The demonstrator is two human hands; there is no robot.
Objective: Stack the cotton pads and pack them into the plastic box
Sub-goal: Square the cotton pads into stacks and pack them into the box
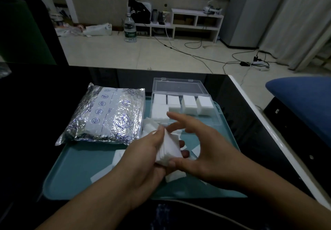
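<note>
While four stacks already stand side by side in the far row of the plastic box (217, 108), with a fifth lying in its near-left corner, I judge the packing well along but not finished. The box sits with its lid folded back at the far right of the teal tray (75, 172), and the near-right part of it looks unfilled. Loose cotton pads (174, 175) lie scattered on the tray under and around my hands, so more gathering is left.

My left hand (143, 156) grips a stack of pads (169, 149) just above the tray's middle, thumb along the far-left edge and fingertips curling out beyond its right side. My right hand (200, 151) comes in from the right with fingers spread and relaxed, thumb touching the stack's near edge, holding nothing itself; I read this as squaring up. A foil pouch (105, 115) lies on the tray's far left.
</note>
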